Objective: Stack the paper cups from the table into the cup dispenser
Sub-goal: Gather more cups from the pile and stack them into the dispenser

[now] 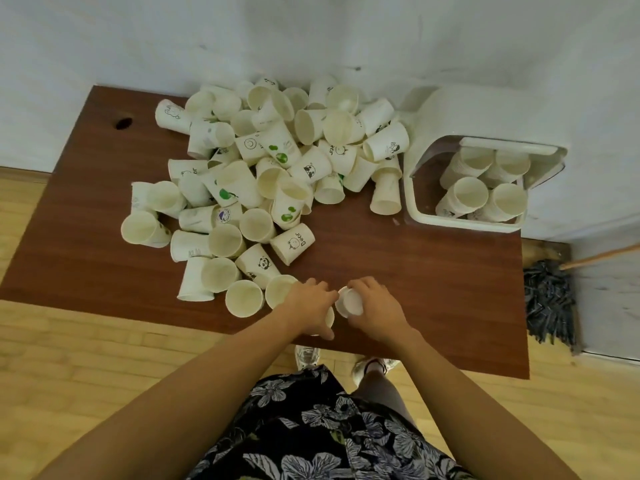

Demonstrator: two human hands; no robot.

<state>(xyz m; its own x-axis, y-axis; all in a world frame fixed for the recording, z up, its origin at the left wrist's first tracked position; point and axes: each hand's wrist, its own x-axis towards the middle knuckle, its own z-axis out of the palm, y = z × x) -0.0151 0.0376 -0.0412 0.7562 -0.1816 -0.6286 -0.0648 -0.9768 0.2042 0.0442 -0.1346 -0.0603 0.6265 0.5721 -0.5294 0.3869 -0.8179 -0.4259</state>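
A big heap of white paper cups [263,174] lies on the brown wooden table [433,271], many on their sides, some printed with cartoons. The white cup dispenser [412,202] stands at the table's back right and holds several stacks of cups [485,188]. Near the front edge my left hand [311,306] grips a cup whose rim [329,317] peeks out beside the thumb. My right hand [375,308] grips another white cup [349,301], its bottom turned toward my left hand. The two hands nearly touch.
A wall runs behind the table. A mop [550,299] with a wooden handle lies on the floor to the right. A dark cable hole [123,123] sits at the table's back left. My feet [367,367] stand on the wooden floor under the front edge.
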